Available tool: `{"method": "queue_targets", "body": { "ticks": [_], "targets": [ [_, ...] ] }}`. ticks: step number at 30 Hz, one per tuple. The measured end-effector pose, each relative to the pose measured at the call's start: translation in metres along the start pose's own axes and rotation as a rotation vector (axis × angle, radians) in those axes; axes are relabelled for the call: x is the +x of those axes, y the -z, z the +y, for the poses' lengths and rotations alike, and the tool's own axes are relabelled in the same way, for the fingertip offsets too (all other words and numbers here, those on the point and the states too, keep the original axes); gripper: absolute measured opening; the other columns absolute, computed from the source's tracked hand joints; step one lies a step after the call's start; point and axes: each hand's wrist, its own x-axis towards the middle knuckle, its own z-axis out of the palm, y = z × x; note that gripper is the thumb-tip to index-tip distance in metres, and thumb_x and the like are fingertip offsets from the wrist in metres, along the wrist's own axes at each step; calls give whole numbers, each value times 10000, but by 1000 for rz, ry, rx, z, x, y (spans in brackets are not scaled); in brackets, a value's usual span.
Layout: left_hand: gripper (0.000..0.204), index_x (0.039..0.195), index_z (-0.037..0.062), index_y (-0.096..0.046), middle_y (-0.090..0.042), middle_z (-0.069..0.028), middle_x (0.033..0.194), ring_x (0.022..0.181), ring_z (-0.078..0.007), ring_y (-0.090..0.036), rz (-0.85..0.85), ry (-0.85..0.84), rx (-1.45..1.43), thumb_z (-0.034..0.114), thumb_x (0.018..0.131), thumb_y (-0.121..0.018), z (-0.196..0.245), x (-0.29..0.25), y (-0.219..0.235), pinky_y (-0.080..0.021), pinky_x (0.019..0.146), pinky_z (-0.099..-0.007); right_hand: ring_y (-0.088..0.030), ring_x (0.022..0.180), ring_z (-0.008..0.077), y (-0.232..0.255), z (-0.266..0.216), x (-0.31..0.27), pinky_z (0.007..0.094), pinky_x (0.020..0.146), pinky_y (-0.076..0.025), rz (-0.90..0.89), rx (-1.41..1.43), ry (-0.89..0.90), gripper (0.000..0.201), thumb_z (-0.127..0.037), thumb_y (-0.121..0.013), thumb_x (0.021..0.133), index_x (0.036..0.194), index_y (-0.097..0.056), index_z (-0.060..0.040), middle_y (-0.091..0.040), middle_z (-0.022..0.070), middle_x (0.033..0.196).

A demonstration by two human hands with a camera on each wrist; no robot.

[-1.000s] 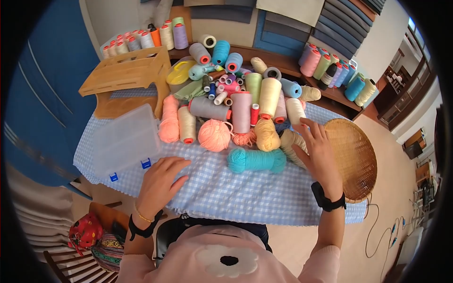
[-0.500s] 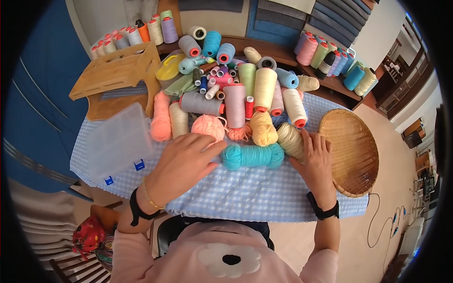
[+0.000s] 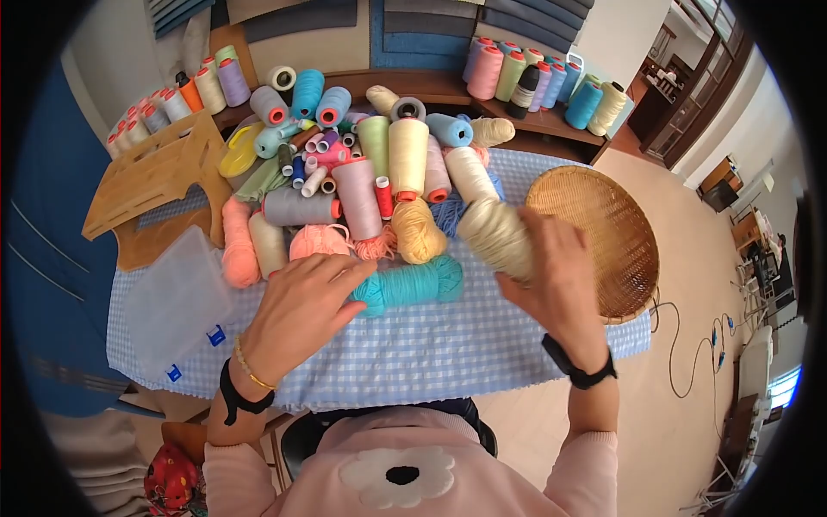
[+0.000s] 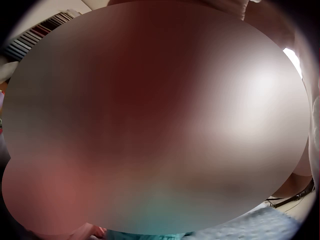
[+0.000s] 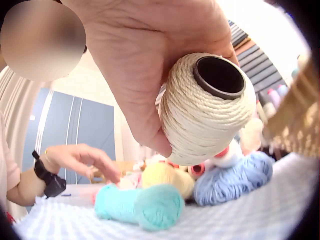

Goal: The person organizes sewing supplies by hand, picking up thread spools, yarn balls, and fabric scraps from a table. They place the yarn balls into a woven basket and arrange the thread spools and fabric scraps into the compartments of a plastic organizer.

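My right hand (image 3: 564, 284) grips a spool of cream cord (image 5: 205, 120), thumb on one side and fingers round the other. In the right wrist view the spool hangs above the checked cloth, its dark hollow core facing the camera. My left hand (image 3: 297, 310) reaches over the cloth, fingers loosely extended, by the left end of a turquoise yarn skein (image 3: 413, 284). Just past those fingers lies a coral yarn ball (image 3: 319, 241), partly covered by the hand. A yellow skein (image 3: 418, 233) and a blue skein (image 5: 235, 180) lie behind the turquoise one. The left wrist view is mostly blurred.
A round woven basket (image 3: 594, 237) stands at the right edge of the table. Thread cones and small spools are heaped behind the skeins, among them a pale yellow cone (image 3: 407, 159). At left are a clear plastic case (image 3: 177, 297) and a wooden stand (image 3: 159, 172).
My right hand has taken hold of the cream cord spool and raised it off the cloth. My left hand has come forward to the turquoise skein's left end. The head view has turned right.
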Motion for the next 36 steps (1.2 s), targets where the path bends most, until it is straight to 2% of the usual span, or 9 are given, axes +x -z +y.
{"method": "queue_targets", "body": {
  "ticks": [8, 10, 21, 24, 27, 28, 30, 33, 36],
  "targets": [
    [473, 1237, 88, -613, -644, -83, 1117, 1037, -296, -605, 0, -40, -14, 137, 783, -734, -5, -7, 11, -487, 881, -421, -620, 1119, 349, 55, 94, 2, 419, 995, -464, -15, -137, -287, 687, -200, -800, 685, 1295, -525, -45, -647, 181, 1181],
    [479, 1241, 94, -614, -648, -80, 1119, 1034, -298, -607, -18, -23, 9, 142, 780, -737, -7, -8, 12, -489, 880, -418, -645, 1059, 358, 57, 122, 3, 408, 935, -501, -283, -29, -543, 681, -261, -781, 693, 1283, -539, -23, -661, 191, 1153],
    [486, 1258, 102, -609, -645, -73, 1133, 1032, -292, -609, -13, -12, 4, 152, 792, -737, -12, -9, 9, -492, 885, -406, -629, 1095, 366, 25, 193, -15, 421, 947, -495, -474, -78, -487, 704, -298, -792, 713, 1308, -535, -24, -627, 218, 1217],
    [484, 1266, 103, -606, -644, -68, 1134, 1029, -287, -609, -21, -10, 0, 161, 804, -734, -14, -9, 9, -488, 891, -400, -595, 1149, 366, 31, 178, -9, 439, 976, -476, -426, -161, -323, 652, -286, -776, 784, 1334, -516, -52, -590, 201, 1267],
    [484, 1275, 102, -604, -644, -64, 1135, 1030, -283, -607, -39, -5, 1, 167, 812, -731, -14, -8, 9, -485, 896, -395, -643, 1026, 351, 37, 119, 6, 429, 895, -510, -355, -108, -258, 448, -295, -715, 878, 1223, -589, -39, -648, 169, 1102],
    [485, 1279, 102, -603, -644, -62, 1136, 1031, -281, -607, -45, -5, 0, 168, 816, -729, -14, -8, 9, -484, 898, -393, -643, 1026, 351, 37, 100, 8, 429, 895, -510, -356, -107, -257, 448, -295, -715, 878, 1223, -589, -39, -648, 169, 1102],
    [487, 1280, 99, -603, -644, -62, 1138, 1034, -282, -605, -44, -6, -4, 168, 815, -730, -13, -9, 9, -483, 899, -394, -670, 895, 351, 36, 73, 9, 423, 813, -533, -651, 77, -352, 386, -294, -708, 889, 1138, -608, -16, -671, 158, 1011],
    [480, 1250, 107, -604, -634, -46, 1078, 1000, -261, -606, 0, -37, 10, 174, 797, -748, -15, -10, 6, -490, 865, -383, -670, 781, 350, 15, 61, -9, 425, 725, -538, -585, 54, -112, 320, -231, -693, 878, 1067, -589, 5, -665, 155, 927],
    [471, 1216, 117, -605, -623, -29, 1016, 966, -238, -607, 52, -70, 33, 179, 778, -767, -16, -11, 3, -499, 828, -373, -653, 798, 335, -8, 52, -22, 428, 705, -520, -483, -105, -60, 286, -156, -692, 848, 1035, -559, 15, -624, 155, 894]
  ]
}}
